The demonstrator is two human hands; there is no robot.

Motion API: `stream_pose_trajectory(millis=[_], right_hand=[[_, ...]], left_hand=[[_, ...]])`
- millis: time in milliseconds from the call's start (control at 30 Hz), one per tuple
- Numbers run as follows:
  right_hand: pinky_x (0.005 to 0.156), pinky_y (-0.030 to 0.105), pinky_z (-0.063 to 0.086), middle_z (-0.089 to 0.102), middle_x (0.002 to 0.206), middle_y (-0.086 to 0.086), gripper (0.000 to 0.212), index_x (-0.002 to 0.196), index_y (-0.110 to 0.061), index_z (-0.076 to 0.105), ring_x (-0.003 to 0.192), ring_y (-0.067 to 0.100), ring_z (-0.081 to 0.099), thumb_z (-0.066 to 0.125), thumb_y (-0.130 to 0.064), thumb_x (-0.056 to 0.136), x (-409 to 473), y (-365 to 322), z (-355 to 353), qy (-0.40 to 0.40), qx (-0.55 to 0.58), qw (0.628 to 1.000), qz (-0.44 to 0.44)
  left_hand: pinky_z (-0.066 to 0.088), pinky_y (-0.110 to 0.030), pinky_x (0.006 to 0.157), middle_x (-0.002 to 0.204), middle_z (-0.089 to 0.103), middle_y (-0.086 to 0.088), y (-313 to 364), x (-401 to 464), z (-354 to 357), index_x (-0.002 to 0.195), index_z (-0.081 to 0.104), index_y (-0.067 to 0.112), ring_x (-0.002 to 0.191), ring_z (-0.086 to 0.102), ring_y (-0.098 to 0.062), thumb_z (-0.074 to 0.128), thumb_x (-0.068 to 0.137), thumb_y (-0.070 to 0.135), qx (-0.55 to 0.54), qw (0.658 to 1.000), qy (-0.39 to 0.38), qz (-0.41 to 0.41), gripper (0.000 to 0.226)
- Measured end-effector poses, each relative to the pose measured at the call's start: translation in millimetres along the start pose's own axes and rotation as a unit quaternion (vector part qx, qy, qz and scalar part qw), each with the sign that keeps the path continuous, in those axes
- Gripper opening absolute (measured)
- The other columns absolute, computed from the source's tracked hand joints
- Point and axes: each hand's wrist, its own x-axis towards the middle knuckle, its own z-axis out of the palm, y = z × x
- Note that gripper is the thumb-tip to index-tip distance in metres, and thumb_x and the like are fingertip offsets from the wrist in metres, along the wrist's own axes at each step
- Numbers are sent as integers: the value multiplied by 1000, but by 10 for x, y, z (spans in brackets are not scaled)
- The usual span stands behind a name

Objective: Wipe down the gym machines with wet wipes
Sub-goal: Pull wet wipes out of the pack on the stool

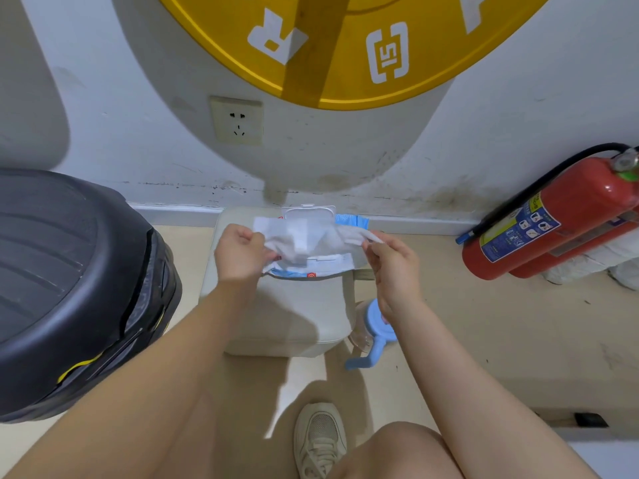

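Note:
A white wet wipe [304,238] is stretched between both hands above a blue and white wipes pack [349,221], whose flip lid [307,213] stands open. The pack lies on a cream cushioned stool [297,316] against the wall. My left hand [238,252] pinches the wipe's left end. My right hand [392,264] pinches its right end between thumb and fingers. Much of the pack is hidden under the wipe.
A black machine housing [69,288] fills the left side. A red fire extinguisher [553,216] leans at the right by the wall. A clear bottle with a blue cap and handle [370,340] lies on the floor by the stool. My shoe [320,440] is below.

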Motion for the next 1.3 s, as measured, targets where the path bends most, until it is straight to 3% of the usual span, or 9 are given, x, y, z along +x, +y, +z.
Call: stream_pose_trajectory(millis=[100, 233, 367, 467, 633, 733, 900, 1100, 1300], right_hand=[[77, 24, 46, 66, 94, 4, 17, 98, -12, 66, 86, 16, 60, 65, -19, 83, 98, 100, 120, -34, -246, 966, -69], [87, 26, 36, 54, 119, 13, 51, 130, -8, 47, 109, 27, 51, 63, -12, 81, 286, 303, 294, -144, -539, 811, -174], [84, 34, 39, 50, 118, 19, 36, 121, -2, 46, 109, 33, 50, 51, -3, 86, 377, 385, 398, -141, -680, 683, -228], [79, 34, 42, 54, 115, 17, 29, 114, -2, 53, 106, 32, 53, 47, 3, 86, 396, 406, 390, -118, -700, 662, -239], [63, 25, 32, 63, 89, 14, 13, 94, -6, 65, 85, 28, 56, 62, -13, 83, 328, 227, 293, -123, -574, 783, -204], [68, 30, 42, 61, 75, 13, 21, 65, -23, 52, 74, 28, 57, 69, -21, 78, 288, 155, 175, -67, -457, 874, -152], [70, 43, 55, 41, 59, 3, 32, 56, -15, 37, 59, 22, 43, 61, -4, 74, 89, 54, 98, 47, -217, 974, -47], [54, 16, 54, 47, 87, 10, 17, 84, -8, 45, 75, 18, 51, 48, 9, 87, -78, 9, 107, 7, 63, 994, 94], [61, 16, 54, 69, 80, 4, 22, 99, -5, 62, 66, 9, 64, 44, 5, 91, -242, -75, 149, -208, 36, 972, 102]], left_hand=[[42, -19, 51, 69, 57, -6, -21, -28, 179, 69, 45, 19, 44, 56, 1, 49, 81, 3, 36, 998, -18, 46, 20], [49, -24, 69, 79, 61, -1, -155, 4, 261, 76, 52, 20, 70, 63, -24, 56, 82, 5, 82, 992, -36, 83, 17], [38, 0, 64, 111, 48, 3, -192, 26, 258, 127, 48, 22, 56, 55, 3, 56, 81, -3, 150, 969, -104, 164, 53], [34, 2, 67, 113, 54, -7, -198, 42, 254, 121, 57, 11, 57, 50, 3, 54, 80, -7, 213, 941, -105, 243, 45], [40, -18, 62, 62, 50, -3, -156, 24, 171, 107, 51, 19, 59, 49, -15, 50, 82, 0, 195, 957, -51, 209, 31], [47, -38, 66, 61, 50, -7, -138, 43, 58, 93, 40, 28, 63, 52, -30, 48, 80, 7, 182, 966, -32, 184, 26], [39, -31, 61, 76, 54, -10, -51, -106, 118, 76, 47, 17, 67, 55, -32, 49, 78, -3, 189, 956, -47, 220, 20], [48, -30, 70, 88, 53, -2, -43, -232, 136, 73, 53, 22, 64, 62, -10, 45, 82, -3, 146, 968, -54, 197, 28], [44, -9, 90, 107, 51, -2, -60, -442, 169, 109, 65, 0, 94, 58, -8, 65, 81, 14, 116, 949, -147, 253, 32]])
